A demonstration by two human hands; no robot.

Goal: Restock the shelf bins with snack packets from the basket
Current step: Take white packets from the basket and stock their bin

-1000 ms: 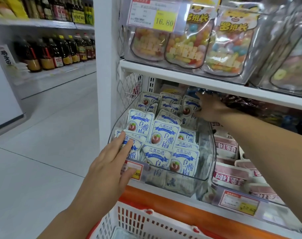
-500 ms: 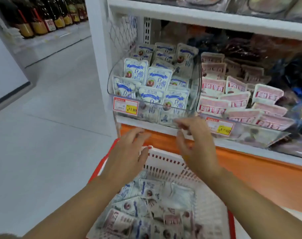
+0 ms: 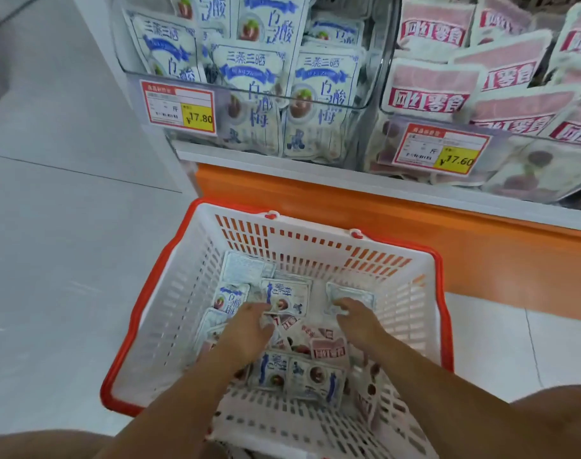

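Pick-up step. Left hand (image 3: 249, 329) curled over snack packets (image 3: 302, 376) in basket (image 3: 150, 293); right hand (image 3: 357, 321) fingertips on pale packet (image 3: 350, 298); grip cannot be told. Next: secure packets, lift to matching shelf bin (image 3: 315, 106).

Both bare forearms come in from the lower edge and reach forward and down, the left forearm (image 3: 183, 392) angling in from the left, the right forearm (image 3: 431, 376) from the right. The left hand (image 3: 249, 329) is palm-down, fingers bent downward at the knuckles. The right hand (image 3: 355, 323) lies near it but apart, also palm-down, fingertips curled under. Whether either hand grips anything cannot be told.
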